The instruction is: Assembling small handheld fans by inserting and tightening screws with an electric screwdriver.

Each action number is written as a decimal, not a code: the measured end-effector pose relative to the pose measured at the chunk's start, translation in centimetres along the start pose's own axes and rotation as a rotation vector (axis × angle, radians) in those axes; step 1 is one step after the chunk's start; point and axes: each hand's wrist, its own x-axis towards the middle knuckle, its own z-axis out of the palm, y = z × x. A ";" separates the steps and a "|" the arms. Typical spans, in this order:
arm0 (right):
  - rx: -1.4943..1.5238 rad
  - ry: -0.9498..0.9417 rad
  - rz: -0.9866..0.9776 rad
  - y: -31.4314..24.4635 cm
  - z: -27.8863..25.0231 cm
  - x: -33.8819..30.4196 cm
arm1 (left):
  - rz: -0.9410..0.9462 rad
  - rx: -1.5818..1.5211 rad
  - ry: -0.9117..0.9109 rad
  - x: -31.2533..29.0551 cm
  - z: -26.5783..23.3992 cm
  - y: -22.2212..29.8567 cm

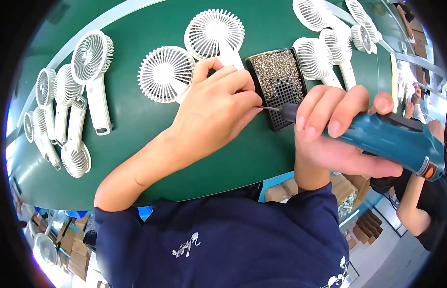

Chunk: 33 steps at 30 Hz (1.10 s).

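My right hand (331, 139) is wrapped round a teal electric screwdriver (379, 137) with a black nose, held almost level. Its thin metal bit points left and reaches the fingertips of my left hand (214, 103). Those fingers are closed in a pinch at the bit's end; whatever they hold is hidden. Just beyond the left hand lie two white handheld fans, an upper one (215, 33) and a lower one (165, 74), their handles partly covered by the hand. A black screw tray (276, 126) lies under the bit, with many small screws heaped in its far part.
More white fans lie on the green table (137, 129): a group with one large fan (91, 57) at the left, and another group (314, 57) at the far right. Cardboard boxes (367, 228) stand below the near edge. Another person's arm (413, 206) shows at the right.
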 end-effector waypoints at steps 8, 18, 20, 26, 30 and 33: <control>0.080 0.058 -0.001 -0.5 0.2 0.2 | 0.176 0.093 0.051 -0.1 -0.5 0.0; 0.112 0.223 -0.050 -1.6 1.9 0.4 | 0.266 0.008 0.310 -1.3 -0.3 0.8; 0.169 0.209 -0.048 -0.9 1.9 0.3 | 0.267 -0.019 0.331 -1.5 -0.2 0.9; 0.246 0.330 -0.070 -0.5 2.7 -0.3 | 0.214 -0.102 0.358 -2.3 0.0 0.9; 0.347 0.557 -0.041 -0.5 3.2 -0.7 | 0.255 -0.099 0.374 -3.1 -0.2 0.7; 0.404 0.644 -0.009 0.0 3.4 -0.8 | 0.274 -0.130 0.431 -3.2 0.8 0.5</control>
